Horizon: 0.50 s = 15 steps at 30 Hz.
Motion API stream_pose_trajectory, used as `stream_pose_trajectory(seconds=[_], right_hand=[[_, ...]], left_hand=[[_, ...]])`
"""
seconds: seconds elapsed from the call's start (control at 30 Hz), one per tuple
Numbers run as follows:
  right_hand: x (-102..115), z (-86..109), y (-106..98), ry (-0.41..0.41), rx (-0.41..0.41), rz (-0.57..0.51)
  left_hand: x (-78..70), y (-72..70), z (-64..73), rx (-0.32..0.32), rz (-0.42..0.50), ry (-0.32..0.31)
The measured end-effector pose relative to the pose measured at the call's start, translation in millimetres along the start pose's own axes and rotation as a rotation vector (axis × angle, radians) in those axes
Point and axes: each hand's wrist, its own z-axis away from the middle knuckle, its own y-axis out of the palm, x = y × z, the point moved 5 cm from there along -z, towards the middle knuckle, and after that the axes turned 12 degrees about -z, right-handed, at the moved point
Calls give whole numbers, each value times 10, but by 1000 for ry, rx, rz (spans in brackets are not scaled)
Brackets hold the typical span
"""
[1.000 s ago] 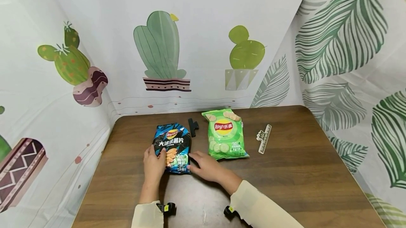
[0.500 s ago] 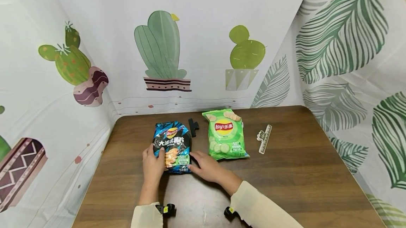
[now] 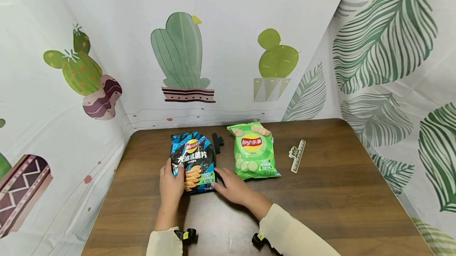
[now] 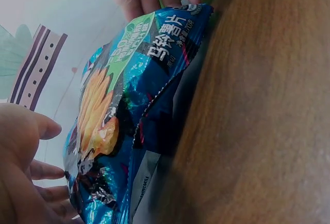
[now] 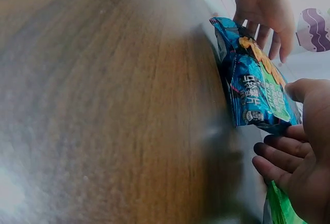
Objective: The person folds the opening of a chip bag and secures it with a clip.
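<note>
A blue and black bag of potato chips (image 3: 194, 161) lies on the table between my two hands. My left hand (image 3: 171, 184) is at its left edge, the thumb over the front in the head view. The left wrist view shows a gap between that thumb (image 4: 49, 127) and the bag, with the fingers loosely spread beside it. My right hand (image 3: 233, 186) touches the lower right edge; its thumb (image 5: 301, 87) is at the bag's face and its fingers extend by the edge. Beside the bag's upper right is a black clip (image 3: 217, 143).
A green bag of chips (image 3: 253, 151) lies to the right of the black clip. Farther right is a white ruler-shaped clip (image 3: 297, 157). The brown wooden table (image 3: 338, 208) meets a printed cloth backdrop (image 3: 231, 50) at the back.
The blue and black bag has shifted slightly away from me and its top has swung a little left. Both hands stay nearly where they were beside it.
</note>
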Motion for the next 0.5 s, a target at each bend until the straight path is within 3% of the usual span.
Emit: stream_pose_trajectory(seconds=[0.5], right_hand=[[-22, -18, -11, 50, -18, -119]], left_hand=[[-40, 2, -6, 2, 55, 11]])
